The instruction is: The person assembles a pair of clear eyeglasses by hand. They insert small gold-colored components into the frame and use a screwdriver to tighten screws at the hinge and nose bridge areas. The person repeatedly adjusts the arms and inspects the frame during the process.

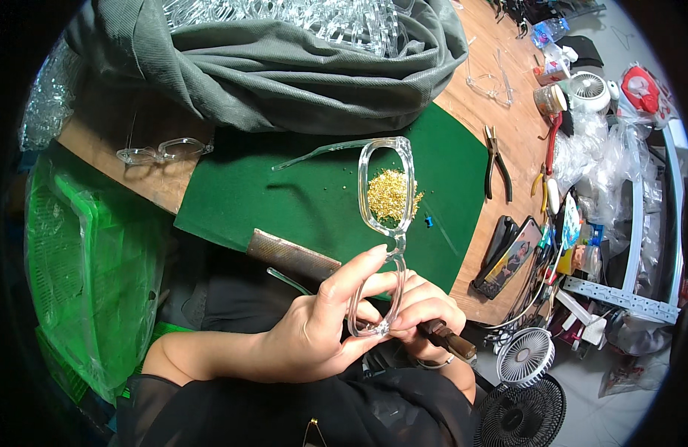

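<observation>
- Near six o'clock, left hand points toward two, grip clamped on glasses.
- Right hand curls, grip closed round tool.
- Glasses extend toward twelve.

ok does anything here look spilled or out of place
Maybe the heap of tiny gold-coloured, metallic-looking pieces: it lies loose on the flat green mat with no container, and strays scatter around it. A small blue pin-like piece beside it stands out by colour.
</observation>
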`<state>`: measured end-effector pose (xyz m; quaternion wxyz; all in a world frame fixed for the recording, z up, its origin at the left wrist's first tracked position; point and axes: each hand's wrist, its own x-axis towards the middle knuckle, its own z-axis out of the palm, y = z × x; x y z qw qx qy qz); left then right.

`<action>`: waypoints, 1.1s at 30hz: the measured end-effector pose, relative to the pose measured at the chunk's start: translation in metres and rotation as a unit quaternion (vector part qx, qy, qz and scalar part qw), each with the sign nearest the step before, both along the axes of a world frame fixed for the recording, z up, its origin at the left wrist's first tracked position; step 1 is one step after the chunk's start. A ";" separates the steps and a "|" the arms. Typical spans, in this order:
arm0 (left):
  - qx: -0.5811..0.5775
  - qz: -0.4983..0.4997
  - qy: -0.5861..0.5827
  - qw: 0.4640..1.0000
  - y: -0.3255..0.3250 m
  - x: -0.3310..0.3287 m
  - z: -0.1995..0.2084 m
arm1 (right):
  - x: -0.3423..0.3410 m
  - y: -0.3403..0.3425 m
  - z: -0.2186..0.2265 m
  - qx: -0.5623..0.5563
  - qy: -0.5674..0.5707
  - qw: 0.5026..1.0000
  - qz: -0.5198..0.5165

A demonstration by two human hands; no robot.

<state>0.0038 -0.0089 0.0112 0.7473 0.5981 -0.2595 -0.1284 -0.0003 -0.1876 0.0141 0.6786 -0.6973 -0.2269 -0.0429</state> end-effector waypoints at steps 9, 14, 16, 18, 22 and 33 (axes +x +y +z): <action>-0.028 0.062 -0.006 0.998 -0.004 -0.003 -0.005 | 0.006 -0.001 0.005 -0.032 0.000 0.999 0.027; -0.030 0.065 -0.019 0.997 -0.006 -0.001 -0.007 | 0.006 -0.002 0.007 -0.035 0.005 0.999 0.030; -0.034 0.059 -0.020 0.998 -0.006 -0.001 -0.007 | 0.006 -0.002 0.006 -0.027 0.007 0.999 0.030; -0.035 0.049 -0.021 0.998 -0.005 0.001 -0.007 | 0.005 -0.002 0.006 -0.026 0.011 0.999 0.028; -0.026 0.036 -0.013 0.999 -0.003 0.001 -0.007 | 0.005 -0.001 0.008 -0.034 0.020 0.999 0.029; -0.038 -0.001 0.016 0.999 -0.001 0.005 -0.007 | 0.007 -0.004 0.009 -0.072 0.007 0.996 0.045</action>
